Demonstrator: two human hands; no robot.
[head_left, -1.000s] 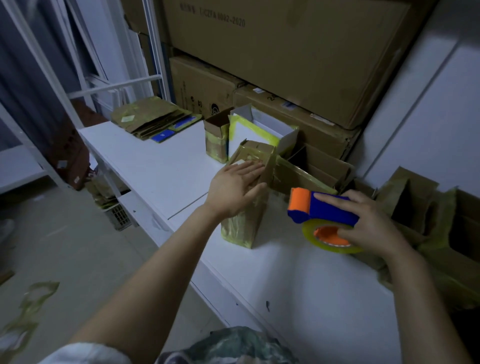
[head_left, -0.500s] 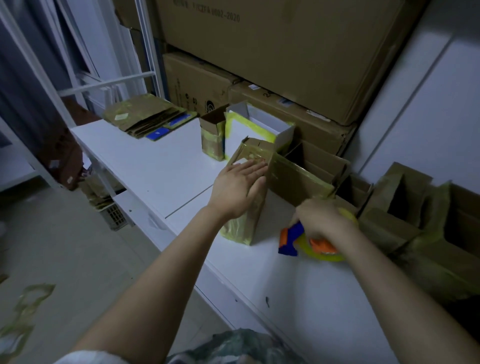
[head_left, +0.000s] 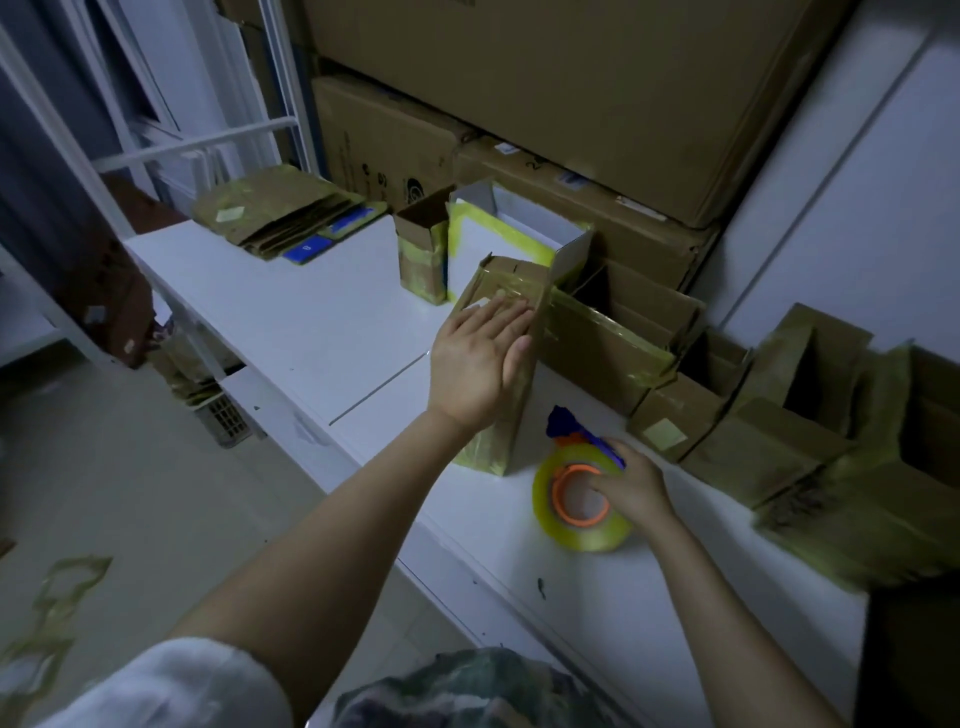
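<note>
The tall cardboard box (head_left: 511, 280) wrapped in yellowish tape stood upright on the white table (head_left: 311, 322), near its front edge and a little left of the middle of the view. The left hand (head_left: 475, 364) lay flat against the box's left face, fingers straight and close together, the fingertips reaching almost to the top edge, so it pressed rather than gripped. Just beside the foot of the box, to its right, the tape dispenser (head_left: 550, 499) lay on the table, with its blue handle toward the box and its yellow roll on an orange hub toward the person. The right hand (head_left: 631, 486) held it with fingers curled over the roll and hub. Behind the box stood an open white box (head_left: 519, 223) edged in yellow tape and a small brown carton (head_left: 423, 260). A stack of flattened cartons (head_left: 280, 218) lay at the far left of the table. A row of taped boxes (head_left: 769, 447) ran along the right, and large cartons (head_left: 571, 78) were piled against the wall behind.
</note>
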